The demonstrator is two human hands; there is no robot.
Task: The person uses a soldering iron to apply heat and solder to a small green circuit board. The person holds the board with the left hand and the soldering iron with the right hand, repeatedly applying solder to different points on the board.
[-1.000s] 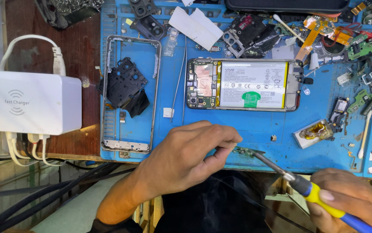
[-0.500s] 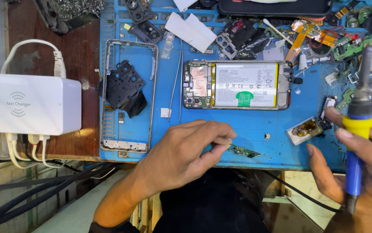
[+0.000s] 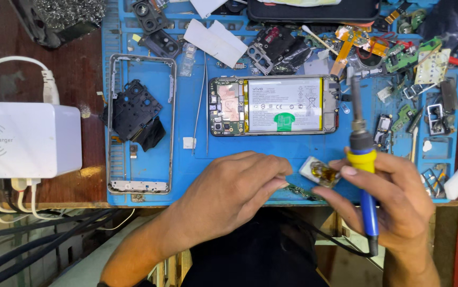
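Cluttered with phone parts, a blue repair mat [image 3: 292, 159] covers most of the wooden tabletop [image 3: 74, 79] in the head view. At the mat's middle lies an opened phone [image 3: 274, 105], back cover off, with its battery [image 3: 284, 105] and green circuit board exposed. Left of it rests a bare metal phone frame [image 3: 113, 122] with a black inner plate [image 3: 133, 111] inside it, and a pair of thin tweezers [image 3: 203, 106] lies between frame and phone. Loose flex cables, small boards and camera modules crowd the mat's upper and right parts. A white multi-port charger [image 3: 24, 139] with white cables plugged in sits on the tabletop left of the mat. The left hand [image 3: 234, 191] lies at the mat's near edge, fingers curled and pressed down on a small green circuit board [image 3: 299, 190], pinching it against the mat. The right hand [image 3: 393, 204] is closed around the yellow and blue handle of a soldering iron [image 3: 362, 159], held nearly upright with its metal tip pointing away from the person, above the mat just right of the phone. A small flux tin [image 3: 319, 172] with amber paste sits between the two hands, just beside the right hand's fingertips.
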